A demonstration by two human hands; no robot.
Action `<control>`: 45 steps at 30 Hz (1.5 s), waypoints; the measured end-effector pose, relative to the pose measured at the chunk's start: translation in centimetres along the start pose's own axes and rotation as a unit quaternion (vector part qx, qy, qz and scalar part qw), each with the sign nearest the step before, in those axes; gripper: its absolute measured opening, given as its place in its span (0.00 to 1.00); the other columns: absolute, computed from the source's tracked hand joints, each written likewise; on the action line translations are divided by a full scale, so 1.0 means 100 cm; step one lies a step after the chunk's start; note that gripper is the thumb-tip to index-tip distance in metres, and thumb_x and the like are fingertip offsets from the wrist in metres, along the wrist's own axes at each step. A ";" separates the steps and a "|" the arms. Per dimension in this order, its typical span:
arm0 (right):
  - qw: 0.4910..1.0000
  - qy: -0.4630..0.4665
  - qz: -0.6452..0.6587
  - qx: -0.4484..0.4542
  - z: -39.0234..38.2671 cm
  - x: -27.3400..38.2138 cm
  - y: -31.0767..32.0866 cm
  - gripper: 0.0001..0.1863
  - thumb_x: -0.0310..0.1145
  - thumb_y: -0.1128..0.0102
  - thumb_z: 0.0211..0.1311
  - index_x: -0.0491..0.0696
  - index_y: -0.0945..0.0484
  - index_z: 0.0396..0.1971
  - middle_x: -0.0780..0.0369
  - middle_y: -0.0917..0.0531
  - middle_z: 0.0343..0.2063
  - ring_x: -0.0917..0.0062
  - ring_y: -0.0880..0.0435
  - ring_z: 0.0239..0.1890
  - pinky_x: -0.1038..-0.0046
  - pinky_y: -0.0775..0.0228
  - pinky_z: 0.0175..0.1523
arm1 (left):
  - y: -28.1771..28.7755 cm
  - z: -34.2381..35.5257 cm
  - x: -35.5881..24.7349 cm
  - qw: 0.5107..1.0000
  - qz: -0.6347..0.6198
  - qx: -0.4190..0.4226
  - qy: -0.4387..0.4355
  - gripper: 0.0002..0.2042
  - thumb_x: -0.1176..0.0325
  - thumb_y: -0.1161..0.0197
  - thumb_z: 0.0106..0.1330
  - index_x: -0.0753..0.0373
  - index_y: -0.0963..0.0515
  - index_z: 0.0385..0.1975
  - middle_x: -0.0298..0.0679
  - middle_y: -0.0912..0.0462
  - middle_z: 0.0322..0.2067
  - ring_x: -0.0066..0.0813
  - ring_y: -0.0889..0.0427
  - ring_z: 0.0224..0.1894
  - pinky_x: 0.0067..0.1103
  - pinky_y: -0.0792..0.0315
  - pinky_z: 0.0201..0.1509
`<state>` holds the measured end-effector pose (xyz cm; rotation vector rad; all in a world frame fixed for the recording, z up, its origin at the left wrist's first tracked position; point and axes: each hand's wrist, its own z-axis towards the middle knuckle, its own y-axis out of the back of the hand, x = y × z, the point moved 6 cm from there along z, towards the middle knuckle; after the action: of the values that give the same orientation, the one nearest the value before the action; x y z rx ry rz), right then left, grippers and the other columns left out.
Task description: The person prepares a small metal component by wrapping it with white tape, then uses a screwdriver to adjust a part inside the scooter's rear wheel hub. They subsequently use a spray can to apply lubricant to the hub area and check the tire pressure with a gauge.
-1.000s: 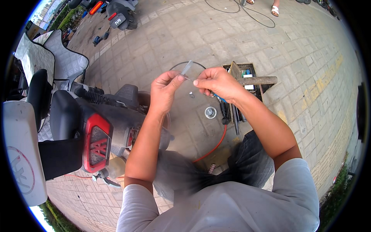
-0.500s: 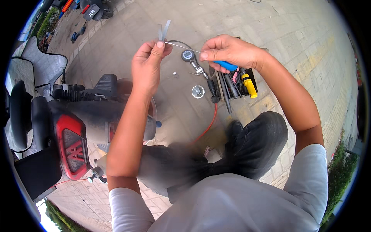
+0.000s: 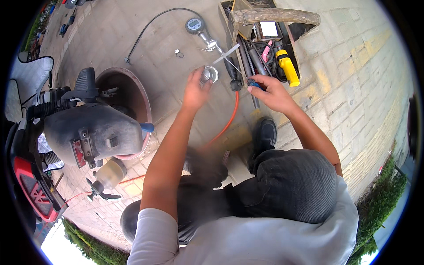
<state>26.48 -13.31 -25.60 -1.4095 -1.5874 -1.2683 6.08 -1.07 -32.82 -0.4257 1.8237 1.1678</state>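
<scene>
Blue-handled tool (image 3: 252, 83) is grasped in right hand (image 3: 274, 93), handle pinched between thumb and fingers, thin metal shaft angled up-left. Translucent strip (image 3: 226, 53) is carried at the shaft's tip, slanted across it, just outside the left edge of the toolbox (image 3: 226, 22). Left hand (image 3: 196, 91) is placed at the round metal tin (image 3: 211, 73) on the pavement, left of the toolbox; fingers and thumb are spread about its near side, whether clenched on it or merely touching cannot be told.

Yellow-handled tool (image 3: 287, 67) is laid at the toolbox's lower right corner. Wooden handle (image 3: 276, 16) is laid across the toolbox's upper part, overhanging the right edge. Digital gauge (image 3: 194, 25) with black hose (image 3: 152, 22) is seen on the pavement beyond the tin; its black grip (image 3: 230, 69) is joined to an orange hose (image 3: 230, 115).
</scene>
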 end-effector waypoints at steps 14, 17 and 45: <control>0.984 -0.042 0.169 -0.048 0.012 -0.033 -0.002 0.14 0.33 0.38 0.60 0.40 0.22 0.42 0.70 0.24 0.23 0.90 0.29 0.23 0.83 0.37 0.28 | -0.036 -0.057 -0.052 0.962 0.162 0.034 -0.215 0.21 0.74 0.33 0.42 0.62 0.24 0.40 0.42 0.26 0.49 0.43 0.26 0.52 0.31 0.25 0.49; 0.983 -0.043 0.175 -0.037 0.016 -0.037 -0.007 0.14 0.33 0.39 0.60 0.41 0.22 0.43 0.70 0.24 0.23 0.90 0.29 0.23 0.83 0.38 0.27 | -0.054 -0.077 -0.043 0.946 0.227 0.040 -0.227 0.19 0.70 0.34 0.42 0.59 0.24 0.39 0.39 0.27 0.48 0.39 0.28 0.54 0.31 0.25 0.48; 0.981 -0.017 0.048 -0.186 -0.004 -0.043 -0.015 0.18 0.40 0.43 0.64 0.39 0.24 0.42 0.61 0.20 0.24 0.80 0.24 0.27 0.75 0.30 0.35 | -0.004 0.027 -0.009 0.990 -0.073 -0.110 0.048 0.21 0.64 0.29 0.54 0.66 0.22 0.46 0.38 0.20 0.40 0.28 0.23 0.45 0.25 0.30 0.51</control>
<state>25.84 -15.08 -29.80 -1.7200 -1.3305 -1.5456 8.15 0.90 -32.69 -0.7416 1.7188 1.2701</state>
